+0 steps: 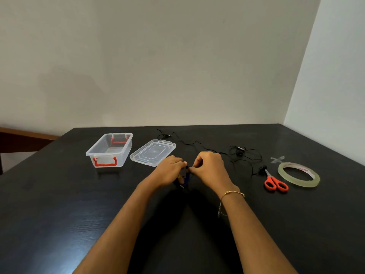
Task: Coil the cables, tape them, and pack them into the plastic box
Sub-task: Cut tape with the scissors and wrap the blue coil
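Two bare forearms reach in from the bottom edge over the dark table (59, 214), the right one wearing a thin gold bracelet (233, 193) at the wrist. They meet at mid-table, where the left hand (171, 171) and the right hand (211, 168) face each other with fingers curled inward. Between them sits a small bundled cable (184, 177), dark with blue and a touch of yellow showing; both hands pinch it at their fingertips, and its lower end hangs just below the left hand, close to the tabletop. How tightly it is wound is too small to tell.

Right of the hands, orange-handled scissors (273, 179) lie flat, blades pointing away from the camera. Just beside them, further right, a roll of clear tape (299, 175) lies flat on the table. Behind the roll, two short tape strips (278, 159) are stuck to the surface in a cross.

Beyond the hands a thin black cable (205, 148) trails loose across the table, from the far edge behind the lid toward the scissors, with a tangle and small dark plugs near the right.

On the left, farther back, the clear lid (153, 152) lies flat, its near corner just behind the left hand. Beside it to the left stands the plastic box (109, 149), open, clear-walled with red handles at both ends.
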